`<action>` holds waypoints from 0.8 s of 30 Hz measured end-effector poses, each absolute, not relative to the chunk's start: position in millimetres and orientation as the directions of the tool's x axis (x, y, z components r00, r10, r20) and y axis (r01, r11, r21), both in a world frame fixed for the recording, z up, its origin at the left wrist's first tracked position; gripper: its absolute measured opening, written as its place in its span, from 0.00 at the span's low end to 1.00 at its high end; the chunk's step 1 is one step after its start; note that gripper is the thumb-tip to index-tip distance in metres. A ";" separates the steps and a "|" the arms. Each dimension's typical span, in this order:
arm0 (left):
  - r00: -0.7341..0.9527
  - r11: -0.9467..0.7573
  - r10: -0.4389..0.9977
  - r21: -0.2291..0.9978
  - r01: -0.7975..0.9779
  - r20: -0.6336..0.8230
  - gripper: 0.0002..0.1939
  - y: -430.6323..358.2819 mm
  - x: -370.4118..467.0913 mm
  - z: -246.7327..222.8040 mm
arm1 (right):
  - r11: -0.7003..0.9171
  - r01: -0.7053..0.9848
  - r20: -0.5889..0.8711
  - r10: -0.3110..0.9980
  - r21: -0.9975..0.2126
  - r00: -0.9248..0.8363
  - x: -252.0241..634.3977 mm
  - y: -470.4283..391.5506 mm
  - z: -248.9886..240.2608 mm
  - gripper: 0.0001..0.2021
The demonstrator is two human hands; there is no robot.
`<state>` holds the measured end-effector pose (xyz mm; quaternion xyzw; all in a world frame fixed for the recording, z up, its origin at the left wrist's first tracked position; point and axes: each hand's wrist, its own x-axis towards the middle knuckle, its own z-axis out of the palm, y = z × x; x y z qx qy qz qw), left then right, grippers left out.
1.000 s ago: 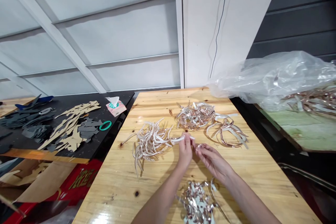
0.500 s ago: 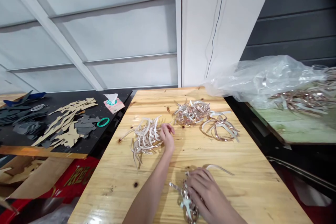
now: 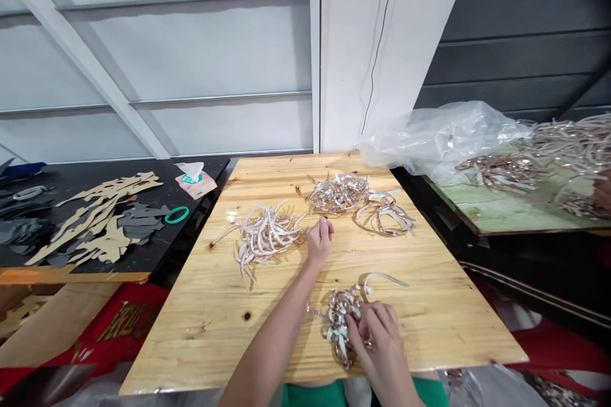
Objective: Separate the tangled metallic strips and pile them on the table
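My left hand (image 3: 319,239) is closed, fingers curled, just right of a loose pile of thin pale strips (image 3: 270,234). Whatever its fingers may hold is hidden. Close to the front edge of the table, my right hand (image 3: 382,338) pinches into a tangled heap of shiny rose-gold and whitish strips (image 3: 340,318), thumb and forefinger on its right side. One pale curved strip (image 3: 389,277) reaches out behind that heap. Farther back lie a shiny tangled bunch (image 3: 338,193) and a looser looped bunch (image 3: 386,215).
A wooden table (image 3: 429,318) carries the strips. On the left, a black table (image 3: 167,168) bears beige cutouts (image 3: 114,238), grey scraps, a green ring (image 3: 176,215) and a tissue pack (image 3: 196,183). At right, a greenish board (image 3: 501,210) holds clear plastic (image 3: 443,137) and more strips.
My left hand has moved right, away from the pale strip pile, and its fingers have curled in. My right hand has shifted off the heap's top to its right side. The view has shifted slightly.
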<state>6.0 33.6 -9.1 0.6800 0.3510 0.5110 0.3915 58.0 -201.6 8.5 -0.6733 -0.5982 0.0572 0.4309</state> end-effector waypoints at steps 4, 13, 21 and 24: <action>0.232 -0.451 0.874 0.891 0.056 0.428 0.27 35.1 5.3 -8.8 | -0.091 0.722 0.390 0.792 -0.685 0.470 60.6 -207.5 4.9 0.15; 0.186 -0.431 0.887 0.902 0.009 0.422 0.27 33.1 6.8 -8.5 | -0.077 0.539 0.273 0.797 -0.839 0.539 61.9 -229.9 7.9 0.11; 0.227 -0.433 0.880 0.901 0.023 0.417 0.29 34.5 9.3 -8.4 | -0.066 0.737 0.469 0.732 -0.673 0.494 42.0 -223.6 -7.8 0.08; 0.234 -0.414 0.889 0.909 0.048 0.393 0.30 34.0 9.5 -5.9 | -0.078 0.758 0.479 0.732 -0.648 0.485 41.2 -221.9 -6.5 0.09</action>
